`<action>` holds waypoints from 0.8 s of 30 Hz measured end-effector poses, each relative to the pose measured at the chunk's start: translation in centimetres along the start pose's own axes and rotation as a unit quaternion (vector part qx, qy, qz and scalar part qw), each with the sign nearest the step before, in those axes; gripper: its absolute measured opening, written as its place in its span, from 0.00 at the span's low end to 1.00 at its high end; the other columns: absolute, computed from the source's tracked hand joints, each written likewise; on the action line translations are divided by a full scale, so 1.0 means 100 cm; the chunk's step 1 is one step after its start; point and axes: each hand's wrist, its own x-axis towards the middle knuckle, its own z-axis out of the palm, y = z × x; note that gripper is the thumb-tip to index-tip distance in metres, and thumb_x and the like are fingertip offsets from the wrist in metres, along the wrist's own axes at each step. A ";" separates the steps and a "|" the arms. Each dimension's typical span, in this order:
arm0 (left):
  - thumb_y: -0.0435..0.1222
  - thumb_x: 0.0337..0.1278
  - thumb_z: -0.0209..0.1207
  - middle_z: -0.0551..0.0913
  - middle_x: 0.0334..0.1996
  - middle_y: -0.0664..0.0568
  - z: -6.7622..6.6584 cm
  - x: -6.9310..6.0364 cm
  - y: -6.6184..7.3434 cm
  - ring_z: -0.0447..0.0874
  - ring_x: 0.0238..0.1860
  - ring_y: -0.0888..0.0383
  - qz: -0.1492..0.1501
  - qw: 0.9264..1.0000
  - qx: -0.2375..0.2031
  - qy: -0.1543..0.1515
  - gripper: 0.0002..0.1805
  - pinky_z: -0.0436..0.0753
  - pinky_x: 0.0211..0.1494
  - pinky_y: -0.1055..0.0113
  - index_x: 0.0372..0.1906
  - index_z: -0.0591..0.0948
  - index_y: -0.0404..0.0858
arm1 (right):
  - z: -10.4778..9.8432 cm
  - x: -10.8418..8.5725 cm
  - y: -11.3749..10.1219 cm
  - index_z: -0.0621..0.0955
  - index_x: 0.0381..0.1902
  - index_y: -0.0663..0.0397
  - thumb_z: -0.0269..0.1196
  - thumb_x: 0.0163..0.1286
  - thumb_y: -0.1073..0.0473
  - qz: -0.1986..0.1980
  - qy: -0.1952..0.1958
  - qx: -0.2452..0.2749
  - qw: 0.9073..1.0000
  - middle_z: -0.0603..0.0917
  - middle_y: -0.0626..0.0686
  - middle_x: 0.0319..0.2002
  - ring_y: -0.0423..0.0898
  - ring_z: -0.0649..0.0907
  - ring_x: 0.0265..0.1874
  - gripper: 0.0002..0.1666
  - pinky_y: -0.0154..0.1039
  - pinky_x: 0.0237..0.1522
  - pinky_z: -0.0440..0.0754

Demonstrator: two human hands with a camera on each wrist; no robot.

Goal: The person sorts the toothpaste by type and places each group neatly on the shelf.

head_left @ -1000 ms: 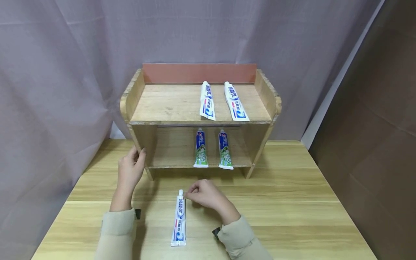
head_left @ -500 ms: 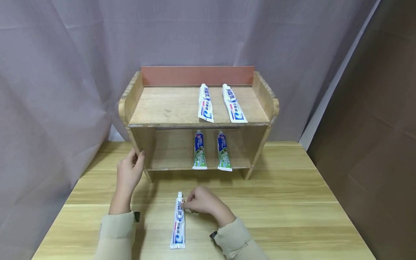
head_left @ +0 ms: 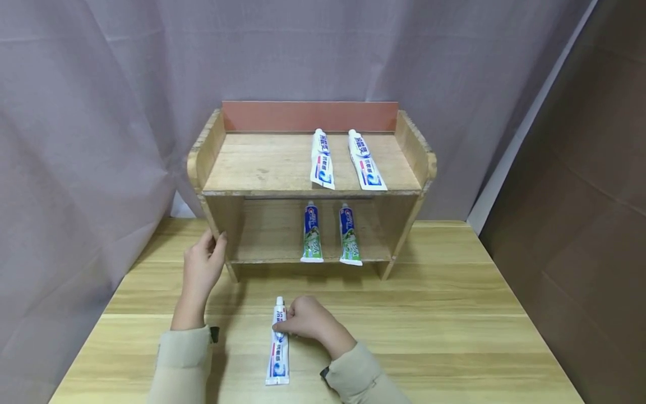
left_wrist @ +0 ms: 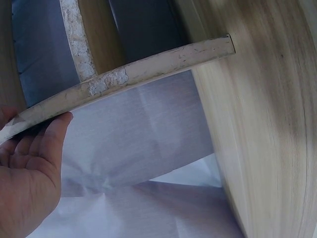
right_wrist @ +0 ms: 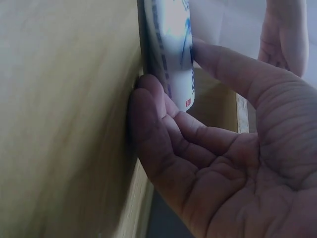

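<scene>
A white toothpaste tube (head_left: 278,353) lies on the table in front of the shelf, its cap pointing away from me. My right hand (head_left: 314,324) pinches its upper part, thumb across the printed face and fingers curled at its right edge. The right wrist view shows that toothpaste tube (right_wrist: 171,54) between the thumb and fingertips. With my left hand (head_left: 199,272) I grip the left side panel of the small wooden shelf (head_left: 257,168). In the left wrist view, fingers and thumb of my left hand (left_wrist: 32,168) lie on opposite sides of the panel's edge.
Two white toothpaste tubes (head_left: 322,160) (head_left: 365,163) rest on the top board. Below, two blue-green toothpaste tubes (head_left: 312,233) (head_left: 348,235) lie on the lower board. A grey curtain (head_left: 303,50) hangs behind, and a brown panel (head_left: 570,224) stands at the right.
My right hand has slid down along the white tube from beside its cap, and its thumb now lies over the tube. The left hand keeps its place on the shelf.
</scene>
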 end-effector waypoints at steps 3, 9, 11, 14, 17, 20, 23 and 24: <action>0.41 0.72 0.57 0.89 0.41 0.39 0.000 0.001 0.001 0.90 0.44 0.44 0.001 1.000 0.001 0.002 0.11 0.88 0.47 0.48 0.40 0.83 0.37 | 0.002 0.000 -0.003 0.69 0.07 0.45 0.75 0.57 0.49 -0.001 0.007 -0.012 1.000 0.64 0.38 0.05 0.35 0.61 0.07 0.30 0.28 0.10 0.55; 0.41 0.72 0.57 0.88 0.42 0.38 0.000 0.001 0.001 0.89 0.45 0.43 0.002 1.000 -0.001 0.000 0.11 0.88 0.48 0.48 0.40 0.83 0.36 | 0.003 -0.001 -0.006 0.68 0.06 0.45 0.75 0.57 0.49 -0.001 0.014 -0.033 0.999 0.62 0.37 0.05 0.34 0.59 0.07 0.31 0.28 0.10 0.53; 0.40 0.72 0.56 0.88 0.43 0.38 0.000 0.001 0.000 0.89 0.46 0.42 0.003 1.000 -0.002 0.000 0.12 0.87 0.48 0.48 0.41 0.83 0.36 | 0.004 -0.001 -0.006 0.68 0.06 0.45 0.75 0.56 0.49 0.002 0.018 -0.037 0.999 0.62 0.37 0.05 0.34 0.59 0.07 0.31 0.27 0.10 0.53; 0.40 0.72 0.56 0.88 0.43 0.38 0.001 0.000 0.000 0.89 0.46 0.42 0.004 1.000 0.001 0.002 0.11 0.87 0.48 0.48 0.41 0.83 0.35 | 0.008 -0.001 -0.007 0.69 0.07 0.46 0.75 0.56 0.50 0.009 0.024 -0.042 0.999 0.65 0.38 0.05 0.34 0.61 0.06 0.29 0.27 0.10 0.55; 0.40 0.72 0.57 0.88 0.43 0.38 0.001 0.000 0.000 0.89 0.46 0.43 0.003 1.000 0.003 0.003 0.11 0.88 0.48 0.48 0.41 0.83 0.36 | 0.011 -0.001 -0.008 0.71 0.08 0.47 0.74 0.57 0.52 0.018 0.027 -0.041 0.999 0.70 0.40 0.06 0.35 0.65 0.06 0.27 0.26 0.09 0.58; 0.40 0.72 0.57 0.88 0.43 0.38 0.001 0.000 0.000 0.89 0.46 0.43 0.001 1.000 0.001 0.002 0.11 0.88 0.49 0.49 0.41 0.83 0.36 | 0.012 -0.002 -0.009 0.72 0.09 0.48 0.74 0.57 0.53 0.018 0.028 -0.044 0.998 0.72 0.40 0.06 0.35 0.66 0.07 0.25 0.26 0.10 0.60; 0.40 0.71 0.57 0.88 0.42 0.39 0.001 0.000 -0.001 0.89 0.45 0.43 0.000 1.000 0.001 0.003 0.11 0.88 0.48 0.48 0.41 0.83 0.36 | 0.012 -0.002 -0.008 0.72 0.08 0.47 0.74 0.57 0.53 0.015 0.028 -0.042 0.999 0.71 0.40 0.06 0.35 0.66 0.07 0.26 0.26 0.10 0.60; 0.40 0.71 0.57 0.88 0.42 0.38 0.002 0.000 -0.001 0.89 0.45 0.43 0.000 1.000 0.001 0.004 0.11 0.88 0.48 0.48 0.40 0.83 0.35 | 0.012 -0.002 -0.008 0.71 0.08 0.47 0.74 0.57 0.54 0.015 0.027 -0.040 0.999 0.71 0.40 0.06 0.35 0.66 0.06 0.26 0.26 0.10 0.60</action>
